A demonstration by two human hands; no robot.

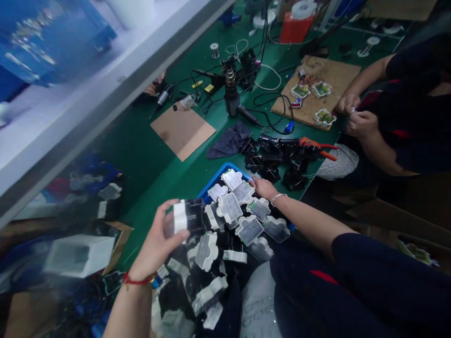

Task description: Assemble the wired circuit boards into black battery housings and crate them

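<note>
My left hand is closed around a small black-and-white plastic part, held up over a heap of similar parts. My right hand reaches across the heap and rests its fingers on white parts near the rim of a blue tray. Whether it grips one is hidden. A silver bracelet sits on my right wrist, a red cord on my left.
A co-worker at the right holds something small in both hands beside a brown board with small circuit pieces. On the green bench lie black wired parts, orange-handled pliers, a dark cloth, a cardboard sheet and a tool stand.
</note>
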